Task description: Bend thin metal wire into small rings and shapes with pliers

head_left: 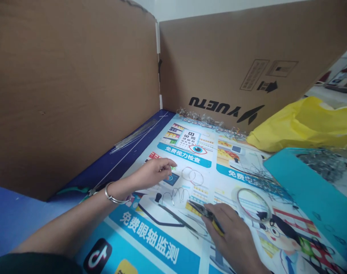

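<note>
The head view is showing pliers [209, 216] at the near middle of the scene, resting in the right hand [233, 234], which is wrapping around their handles. They are probably feeling small but solid: stiff dark metal jaws that are pointing to the far left, and a yellow-and-black grip that is looking less slippery than the metal. The handles, well behind the pivot, are offering the best hold. Whether the jaws are pinching a wire, I cannot tell.

Just beyond their tip, a curled wire [177, 195] is forming thin, springy-looking arches; it is likely weighing almost nothing and bending easily, so a thin end would be the place to pinch. The left hand [154, 173] is hovering apart from the right, its fingers half curled; whether it is pinching something fine, I cannot tell. Just to its right, round wire loops [192, 176] are lying overlapped.

Farther right, a smooth wire coil [266, 201] is lying on a flat, glossy printed sheet [198, 243]. Beyond it, a smooth blue box [293, 171] is holding a tangled, scratchy-looking wire heap [324, 165], and a soft, creased yellow bag [301, 123] is slumping behind. Straight wires [136, 134] are lying at the far left, beside the matt cardboard [76, 76].
</note>
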Demonstrator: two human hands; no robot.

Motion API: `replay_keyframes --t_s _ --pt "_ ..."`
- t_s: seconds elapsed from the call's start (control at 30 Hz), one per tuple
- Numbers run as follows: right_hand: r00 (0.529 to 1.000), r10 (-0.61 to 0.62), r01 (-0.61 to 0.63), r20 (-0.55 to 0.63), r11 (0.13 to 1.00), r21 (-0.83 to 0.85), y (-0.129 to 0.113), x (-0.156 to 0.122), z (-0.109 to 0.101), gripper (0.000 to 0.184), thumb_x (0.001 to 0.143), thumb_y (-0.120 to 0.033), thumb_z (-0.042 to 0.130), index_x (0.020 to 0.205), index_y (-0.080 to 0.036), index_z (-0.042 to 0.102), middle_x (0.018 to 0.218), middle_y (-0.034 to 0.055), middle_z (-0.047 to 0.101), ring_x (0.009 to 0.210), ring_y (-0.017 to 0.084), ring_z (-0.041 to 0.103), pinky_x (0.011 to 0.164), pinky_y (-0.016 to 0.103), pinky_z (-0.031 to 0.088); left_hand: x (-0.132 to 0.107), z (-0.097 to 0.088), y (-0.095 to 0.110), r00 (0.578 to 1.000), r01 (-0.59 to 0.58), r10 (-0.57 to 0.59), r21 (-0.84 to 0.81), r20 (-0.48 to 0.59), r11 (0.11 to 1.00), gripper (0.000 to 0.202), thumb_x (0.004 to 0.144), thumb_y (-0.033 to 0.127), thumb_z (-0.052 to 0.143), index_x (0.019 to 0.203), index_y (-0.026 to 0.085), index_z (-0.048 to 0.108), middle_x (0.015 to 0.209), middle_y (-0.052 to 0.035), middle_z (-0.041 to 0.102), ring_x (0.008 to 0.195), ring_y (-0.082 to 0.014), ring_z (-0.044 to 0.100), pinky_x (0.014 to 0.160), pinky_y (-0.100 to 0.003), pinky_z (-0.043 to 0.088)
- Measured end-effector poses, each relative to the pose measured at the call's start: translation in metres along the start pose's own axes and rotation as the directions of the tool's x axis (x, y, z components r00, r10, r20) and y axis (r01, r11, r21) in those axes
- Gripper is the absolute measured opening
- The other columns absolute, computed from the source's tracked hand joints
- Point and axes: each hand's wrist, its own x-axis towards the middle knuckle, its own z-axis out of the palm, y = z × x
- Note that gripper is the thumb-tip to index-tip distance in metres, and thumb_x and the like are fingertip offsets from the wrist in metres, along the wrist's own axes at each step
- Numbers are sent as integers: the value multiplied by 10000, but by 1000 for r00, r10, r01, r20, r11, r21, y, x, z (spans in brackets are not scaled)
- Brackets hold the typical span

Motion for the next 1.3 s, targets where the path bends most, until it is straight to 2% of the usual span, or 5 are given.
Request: replay_keyframes --t_s 0.2,0.47,0.73,1.03,1.3 --pt "999 52 -52 7 998 44 2 -1 1 219 869 -293 539 1061 -196 583 922 76 622 865 204 607 736 327 519 -2 3 6 995 61 -34 -293 97 954 122 831 275 506 810 175 573 748 -13 610 713 -130 552 669 -272 415" --pt "998 69 -69 5 996 57 2 0 0 214 873 -297 529 1048 -196 598 916 74 638 854 199 624 726 319 531 -6 4 13 996 -85 72 -274 -57 958 175 851 277 532 707 178 535 1041 -64 607 1011 -172 531 930 -352 375" --pt "997 73 -74 13 995 66 1 0 -1 212 877 -294 525 1052 -193 591 914 72 630 852 193 617 718 313 528 -11 17 12 995 100 -80 -714 61 693 189 835 292 593 744 154 500 1017 -113 674 937 -203 645 825 -353 445" --pt "999 -25 23 -44 998 -50 0 4 -3 226 877 -250 531 1077 -154 570 896 88 590 841 213 558 749 363 463 -20 47 12 968 239 -189 -836 165 494 250 803 340 652 780 156 484 925 -122 697 845 -222 685 776 -364 492" --pt "990 -132 109 -53 944 -312 0 9 -16 273 854 -220 549 1118 -152 567 869 93 589 791 242 537 687 381 391 -30 59 25 953 261 -247 -884 174 387 212 822 297 612 772 174 447 936 -134 706 901 -223 676 932 -420 439"
